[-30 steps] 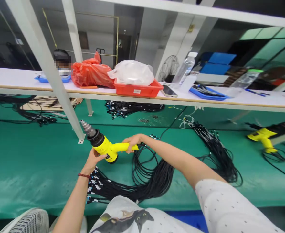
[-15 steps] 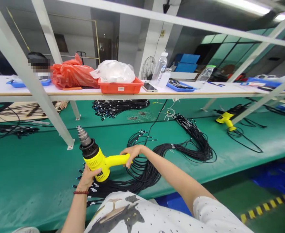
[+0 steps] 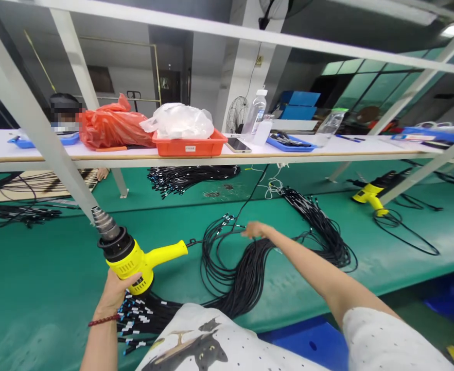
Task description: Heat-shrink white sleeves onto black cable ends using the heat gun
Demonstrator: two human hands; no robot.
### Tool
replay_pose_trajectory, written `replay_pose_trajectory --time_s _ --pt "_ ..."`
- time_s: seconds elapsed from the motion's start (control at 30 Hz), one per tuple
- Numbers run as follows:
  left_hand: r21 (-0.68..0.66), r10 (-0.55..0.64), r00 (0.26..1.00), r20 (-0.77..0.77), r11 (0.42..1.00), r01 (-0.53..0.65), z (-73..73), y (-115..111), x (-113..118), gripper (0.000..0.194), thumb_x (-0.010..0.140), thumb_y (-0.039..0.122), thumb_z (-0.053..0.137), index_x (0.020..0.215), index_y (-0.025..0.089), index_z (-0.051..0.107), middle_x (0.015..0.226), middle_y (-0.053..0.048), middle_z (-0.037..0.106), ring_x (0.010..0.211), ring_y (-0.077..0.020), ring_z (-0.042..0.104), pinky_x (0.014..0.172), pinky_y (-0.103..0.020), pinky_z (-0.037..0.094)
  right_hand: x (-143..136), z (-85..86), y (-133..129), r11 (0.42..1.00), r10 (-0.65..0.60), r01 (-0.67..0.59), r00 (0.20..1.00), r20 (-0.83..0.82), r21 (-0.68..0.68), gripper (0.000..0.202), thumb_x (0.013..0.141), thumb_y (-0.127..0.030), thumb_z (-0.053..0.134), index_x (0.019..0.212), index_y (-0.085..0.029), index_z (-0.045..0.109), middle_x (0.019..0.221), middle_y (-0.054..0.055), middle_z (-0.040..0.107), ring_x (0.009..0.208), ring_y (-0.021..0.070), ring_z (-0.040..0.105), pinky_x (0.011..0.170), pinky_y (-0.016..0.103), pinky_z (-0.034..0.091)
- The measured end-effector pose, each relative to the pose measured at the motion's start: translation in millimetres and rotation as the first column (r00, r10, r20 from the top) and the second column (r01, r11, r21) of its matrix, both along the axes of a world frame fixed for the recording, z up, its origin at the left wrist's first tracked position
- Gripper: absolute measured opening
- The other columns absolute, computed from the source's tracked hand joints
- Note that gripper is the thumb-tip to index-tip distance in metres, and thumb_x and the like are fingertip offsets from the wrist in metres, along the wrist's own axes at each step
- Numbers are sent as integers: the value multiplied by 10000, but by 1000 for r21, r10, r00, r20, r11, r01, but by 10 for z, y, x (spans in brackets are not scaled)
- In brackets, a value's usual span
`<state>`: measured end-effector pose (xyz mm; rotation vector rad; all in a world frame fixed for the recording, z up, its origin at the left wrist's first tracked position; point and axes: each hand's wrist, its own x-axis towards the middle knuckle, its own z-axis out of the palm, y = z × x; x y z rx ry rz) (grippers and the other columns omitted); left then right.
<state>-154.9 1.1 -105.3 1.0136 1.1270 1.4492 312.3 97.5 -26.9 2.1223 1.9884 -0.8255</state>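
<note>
My left hand (image 3: 115, 291) is closed around the rear body of a yellow heat gun (image 3: 134, 265), just below its handle. Its stepped metal nozzle points up and to the left, and its cord leads from the handle's end to the right. Over the bundle of black cables (image 3: 246, 278), my right hand (image 3: 256, 230) reaches forward. Motion blurs its fingers, so I cannot make out whether they hold a cable or the cord. White-tagged cable ends (image 3: 138, 319) lie beneath the heat gun.
Another yellow heat gun (image 3: 369, 195) lies at the right with its cord coiled. On the shelf (image 3: 134, 156) stand a red bin (image 3: 190, 146), a phone (image 3: 238, 145) and a bottle (image 3: 255, 113). A slanted white post (image 3: 53, 118) rises at the left. A co-worker's hand (image 3: 102, 173) shows behind.
My right hand has let go of the heat gun's handle and moved right, above the cables. With my left hand, the heat gun has shifted left.
</note>
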Motion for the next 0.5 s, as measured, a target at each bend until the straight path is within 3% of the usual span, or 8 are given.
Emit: replay_pose_trajectory --time_s 0.07,0.13,0.23,0.3,0.37,0.43,0.5 --pt "14 2 999 -49 1000 -2 26 18 54 691 440 240 882 1092 163 666 918 -78 760 886 -301 701 800 -412 589 87 251 337 967 -158 137 984 86 214 373 879 -402 546 1039 -92 678 936 208 669 909 306 657 785 429 504" --pt "48 48 997 -54 998 -45 28 20 163 687 447 250 879 1093 173 662 966 -76 751 924 -289 692 839 -415 577 68 452 636 887 -244 184 965 91 424 406 933 -326 433 1216 -72 576 1159 274 576 1109 354 575 909 493 441" --pt "71 149 988 -43 987 -145 -49 12 350 697 422 283 884 1074 176 661 997 -75 740 951 -294 683 866 -442 563 -109 570 942 769 -184 118 982 40 628 441 952 -197 307 1361 -76 420 1414 256 353 1312 317 395 1045 471 338" --pt "49 215 973 -77 976 -212 -158 8 462 666 389 289 894 1004 162 675 965 -77 741 907 -302 688 848 -471 565 -258 513 1055 721 -77 44 997 16 691 511 922 -134 348 1431 -108 316 1506 195 216 1374 271 303 1080 413 320" --pt "13 287 951 -119 958 -288 -300 4 570 620 373 283 900 934 152 672 938 -76 737 864 -299 688 829 -488 566 -375 367 1117 717 4 -2 1000 -1 697 636 869 -73 422 1472 -164 245 1540 149 155 1363 261 326 1064 390 355" --pt "-17 348 928 -133 935 -353 -452 3 681 604 393 292 897 926 151 649 956 -78 725 870 -292 683 833 -489 561 -432 154 1131 755 -2 19 1000 -27 655 709 824 -30 481 1473 -209 256 1529 148 198 1275 273 450 1012 394 413" --pt "-26 384 912 -145 920 -392 -585 15 785 620 437 316 884 973 152 619 1003 -87 709 915 -290 675 859 -483 550 -434 -111 1087 801 -110 125 992 -60 585 644 839 -59 525 1438 -189 328 1466 182 313 1161 277 549 958 413 456"
